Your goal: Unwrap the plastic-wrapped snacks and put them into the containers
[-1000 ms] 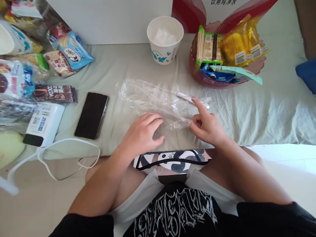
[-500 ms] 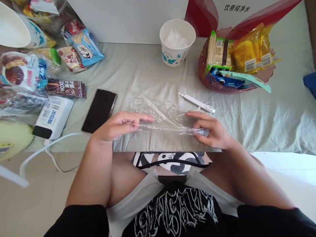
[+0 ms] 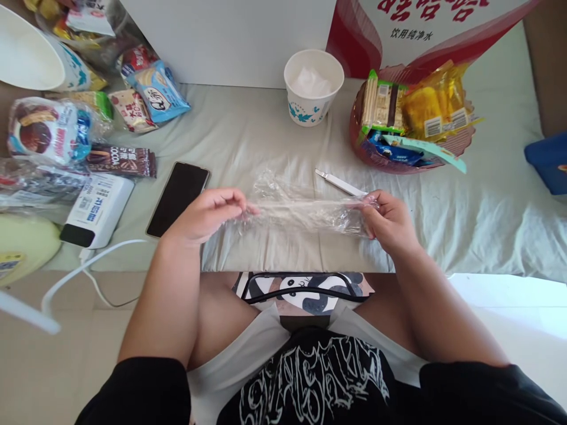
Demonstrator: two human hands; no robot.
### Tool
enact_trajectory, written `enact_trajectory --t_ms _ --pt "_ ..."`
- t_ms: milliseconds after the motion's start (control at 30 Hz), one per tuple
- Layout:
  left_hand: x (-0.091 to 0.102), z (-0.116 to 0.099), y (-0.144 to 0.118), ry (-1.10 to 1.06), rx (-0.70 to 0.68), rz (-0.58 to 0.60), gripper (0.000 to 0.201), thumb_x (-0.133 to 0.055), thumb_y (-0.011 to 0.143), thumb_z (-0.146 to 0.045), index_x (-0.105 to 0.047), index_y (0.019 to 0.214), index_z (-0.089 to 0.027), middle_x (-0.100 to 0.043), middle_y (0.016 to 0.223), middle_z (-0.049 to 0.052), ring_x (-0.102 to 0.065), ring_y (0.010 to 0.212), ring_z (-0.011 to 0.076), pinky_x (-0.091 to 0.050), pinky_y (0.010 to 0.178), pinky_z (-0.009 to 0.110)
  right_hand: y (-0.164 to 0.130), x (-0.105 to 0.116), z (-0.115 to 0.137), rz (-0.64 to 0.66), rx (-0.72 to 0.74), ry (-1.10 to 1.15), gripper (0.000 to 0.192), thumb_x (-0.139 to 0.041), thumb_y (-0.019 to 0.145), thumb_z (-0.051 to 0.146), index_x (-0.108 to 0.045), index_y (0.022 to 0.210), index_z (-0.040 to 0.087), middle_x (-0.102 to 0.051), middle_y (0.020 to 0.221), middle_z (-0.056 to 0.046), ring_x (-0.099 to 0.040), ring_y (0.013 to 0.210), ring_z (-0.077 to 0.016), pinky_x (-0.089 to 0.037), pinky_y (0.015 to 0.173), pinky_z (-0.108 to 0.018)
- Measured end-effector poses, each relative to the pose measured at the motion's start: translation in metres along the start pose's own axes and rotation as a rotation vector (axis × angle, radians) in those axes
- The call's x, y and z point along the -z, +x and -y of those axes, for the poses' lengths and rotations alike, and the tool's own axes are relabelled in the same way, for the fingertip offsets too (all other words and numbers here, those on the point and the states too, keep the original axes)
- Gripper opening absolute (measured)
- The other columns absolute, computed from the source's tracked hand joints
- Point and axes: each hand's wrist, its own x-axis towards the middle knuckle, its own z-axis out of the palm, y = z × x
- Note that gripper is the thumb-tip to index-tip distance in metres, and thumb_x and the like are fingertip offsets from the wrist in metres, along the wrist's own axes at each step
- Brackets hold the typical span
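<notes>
A crumpled clear plastic bag (image 3: 301,215) is stretched sideways between my two hands, low over the cloth. My left hand (image 3: 217,212) pinches its left end, fingers closed. At the other end, my right hand (image 3: 385,218) grips the plastic between thumb and fingers. A pale straight strip runs across the bag from hand to hand. Just beyond my right hand lies a white utility knife (image 3: 340,182), its near end hidden behind the plastic and fingers. To the left of my left hand rests a dark-screened phone (image 3: 178,198).
Behind the bag stands a paper cup (image 3: 310,109) with white tissue inside. A reddish basket (image 3: 361,139) of packaged snacks sits at right. Several snack packs, a white power bank (image 3: 100,206) with a cable (image 3: 66,277) and a pale yellow container (image 3: 26,248) occupy the left side.
My right hand has closed on the bag's right end, and my left fingers have drawn together on the left end. The bag is now gathered narrower and pulled straighter.
</notes>
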Motion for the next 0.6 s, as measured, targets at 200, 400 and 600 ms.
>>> enact_trajectory --t_ms 200,400,600 --pt "-0.010 -0.001 0.007 -0.238 0.087 -0.195 0.035 -0.074 0.076 -0.047 -0.055 0.097 -0.027 -0.077 0.074 0.006 -0.078 0.065 0.0258 -0.051 0.043 0.025 0.001 -0.003 0.004 -0.081 -0.046 0.001 0.043 -0.079 0.077 0.052 -0.048 0.091 0.026 -0.075 0.069 0.002 -0.037 0.031 -0.0060 -0.030 0.031 -0.022" --pt "-0.002 -0.006 -0.003 -0.008 0.247 0.235 0.065 -0.093 0.051 -0.030 -0.068 0.111 -0.026 -0.080 0.087 0.008 -0.082 0.086 0.0302 -0.061 0.059 0.029 -0.001 0.001 0.003 -0.134 -0.063 -0.065 0.034 -0.074 0.084 0.043 -0.051 0.104 0.027 -0.074 0.070 0.002 -0.038 0.031 -0.0081 -0.030 0.032 -0.024" --pt "-0.009 -0.005 0.000 0.052 0.102 0.055 0.020 -0.075 0.076 -0.039 -0.075 0.071 -0.019 -0.083 0.093 0.011 -0.078 0.080 0.0208 -0.057 0.060 0.025 -0.007 0.006 -0.005 -0.095 -0.012 -0.121 0.046 -0.072 0.090 0.049 -0.054 0.125 0.026 -0.077 0.079 -0.002 -0.036 0.035 -0.0074 -0.030 0.034 -0.024"
